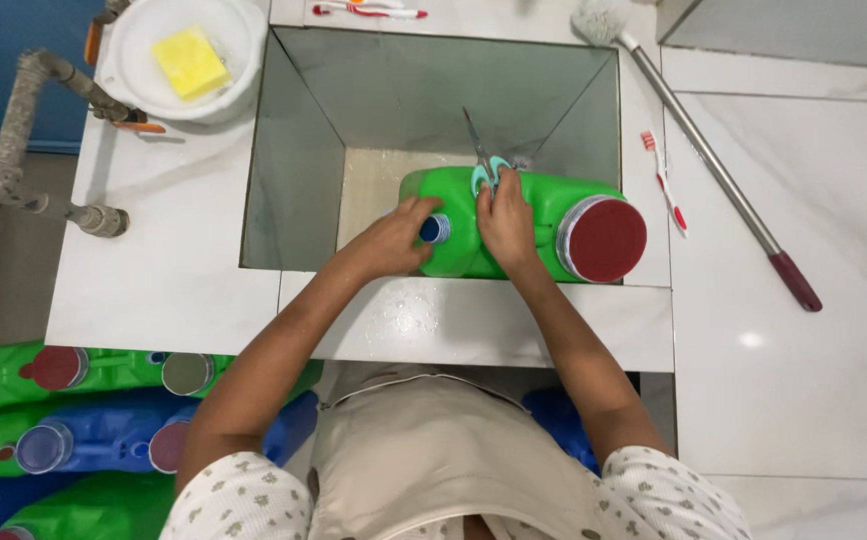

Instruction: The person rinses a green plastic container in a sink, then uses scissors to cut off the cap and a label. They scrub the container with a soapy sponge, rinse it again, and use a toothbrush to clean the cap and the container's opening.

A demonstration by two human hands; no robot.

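Note:
A green plastic jerrycan (pixel 543 205) with a large red cap (pixel 605 240) stands in a deep square basin (pixel 298 170). My left hand (pixel 393 238) grips the can at its small blue cap (pixel 435 229). My right hand (pixel 505 222) rests on the can's top and holds teal-handled scissors (pixel 483 165), blades pointing away from me and up over the basin.
A white bowl (pixel 238 50) holding a yellow sponge (pixel 189 62) sits on the counter at the back left beside grey pipes (pixel 23 150). A long-handled brush (pixel 713 165) and a toothbrush (pixel 664 183) lie to the right. More green and blue jerrycans (pixel 73 430) lie on the floor at the lower left.

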